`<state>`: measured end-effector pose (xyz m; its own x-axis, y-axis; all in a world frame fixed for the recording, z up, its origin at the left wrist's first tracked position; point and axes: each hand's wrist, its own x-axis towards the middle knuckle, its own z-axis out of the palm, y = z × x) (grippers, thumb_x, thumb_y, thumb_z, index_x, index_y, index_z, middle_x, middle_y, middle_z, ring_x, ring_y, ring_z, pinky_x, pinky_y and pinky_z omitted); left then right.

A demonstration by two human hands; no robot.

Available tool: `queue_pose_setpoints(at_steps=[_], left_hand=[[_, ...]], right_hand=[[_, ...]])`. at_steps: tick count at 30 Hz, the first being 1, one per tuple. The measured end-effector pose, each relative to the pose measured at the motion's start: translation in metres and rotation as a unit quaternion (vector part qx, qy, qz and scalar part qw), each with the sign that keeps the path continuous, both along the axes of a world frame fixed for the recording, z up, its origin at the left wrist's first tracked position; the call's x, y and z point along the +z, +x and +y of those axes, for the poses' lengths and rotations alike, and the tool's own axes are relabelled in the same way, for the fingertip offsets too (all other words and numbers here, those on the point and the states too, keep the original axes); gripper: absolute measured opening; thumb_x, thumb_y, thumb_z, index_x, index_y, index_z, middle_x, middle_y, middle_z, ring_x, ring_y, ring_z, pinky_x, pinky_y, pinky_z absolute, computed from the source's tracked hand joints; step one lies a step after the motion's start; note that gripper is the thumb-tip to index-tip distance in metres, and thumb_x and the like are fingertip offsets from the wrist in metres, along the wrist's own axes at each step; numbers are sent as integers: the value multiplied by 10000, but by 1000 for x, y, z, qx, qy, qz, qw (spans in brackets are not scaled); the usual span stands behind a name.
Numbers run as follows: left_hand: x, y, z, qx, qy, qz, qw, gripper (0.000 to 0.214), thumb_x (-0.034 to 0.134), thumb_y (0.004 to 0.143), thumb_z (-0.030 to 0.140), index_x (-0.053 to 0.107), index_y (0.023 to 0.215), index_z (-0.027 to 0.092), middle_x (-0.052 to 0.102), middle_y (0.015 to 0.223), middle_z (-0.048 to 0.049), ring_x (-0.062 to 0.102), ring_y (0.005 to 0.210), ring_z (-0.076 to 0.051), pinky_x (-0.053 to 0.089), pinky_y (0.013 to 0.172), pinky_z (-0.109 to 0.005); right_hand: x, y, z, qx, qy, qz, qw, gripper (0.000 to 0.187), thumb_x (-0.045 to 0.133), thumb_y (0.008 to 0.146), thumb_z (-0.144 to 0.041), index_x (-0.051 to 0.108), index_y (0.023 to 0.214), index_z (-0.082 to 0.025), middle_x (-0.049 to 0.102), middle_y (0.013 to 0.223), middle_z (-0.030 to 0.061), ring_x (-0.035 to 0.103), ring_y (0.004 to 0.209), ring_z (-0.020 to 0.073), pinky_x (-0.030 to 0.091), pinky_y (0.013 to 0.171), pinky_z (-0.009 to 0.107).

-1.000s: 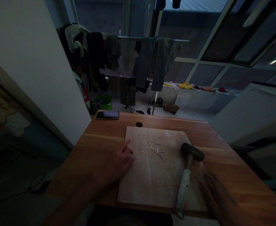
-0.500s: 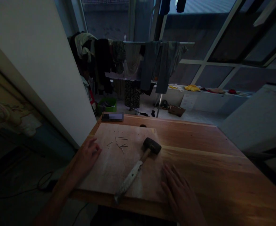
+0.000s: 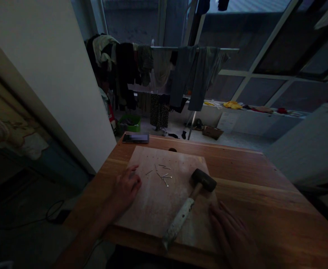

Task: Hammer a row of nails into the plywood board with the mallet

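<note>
A thin wooden board (image 3: 149,209) lies on the table in front of me. My left hand (image 3: 127,186) rests at its left edge, fingers loosely bent over the surface. At the lower right edge my right hand (image 3: 232,231) lies flat, fingers stretched out against the board. Neither hand is wrapped round anything. Between them a mallet (image 3: 204,180) with a dark head and a worn, white-coated handle lies slantwise on the board, its handle end over the near edge. Several loose nails (image 3: 164,176) are scattered left of the mallet head. A row of small dark marks runs along the board's far edge.
The wooden table (image 3: 253,183) reaches to the right. At its far left corner lies a phone (image 3: 136,138), and a dark round spot (image 3: 172,150) shows behind the board. Beyond stand a clothes rack with hanging trousers (image 3: 183,78) and a green basket (image 3: 132,123).
The board has slid to the right across the table, carrying the mallet and nails with it. Both hands have shifted right along its edges.
</note>
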<state>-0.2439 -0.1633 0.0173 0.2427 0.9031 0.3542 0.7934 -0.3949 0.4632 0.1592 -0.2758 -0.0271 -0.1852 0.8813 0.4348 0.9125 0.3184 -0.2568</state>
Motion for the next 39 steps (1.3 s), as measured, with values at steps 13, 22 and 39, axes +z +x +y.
queue_pose_setpoints(at_steps=[13,22,39], left_hand=[[9,115,14,-241,30,79,967,353,565,1038,431,637,1288,192,524,1564,-165,427,1507,-306,309,1261,-576],[-4,220,59,-377,12,167,911,776,416,1037,650,421,1568,84,363,1655,-260,311,1572,-352,241,1274,-514],[26,246,87,-442,-44,28,896,185,667,957,206,712,1126,142,691,1196,-120,676,1073,-221,553,940,-344]], right_hand=[[-8,101,-32,-199,-16,53,978,455,448,1007,-549,708,1193,-224,744,1286,147,712,1192,341,587,1034,512],[23,27,-9,-216,-45,88,971,472,505,1007,-547,615,1352,-244,744,1183,135,738,1031,323,619,837,440],[28,36,1,-289,-78,240,923,652,533,924,-487,491,1499,-183,705,1327,177,709,1178,352,579,961,503]])
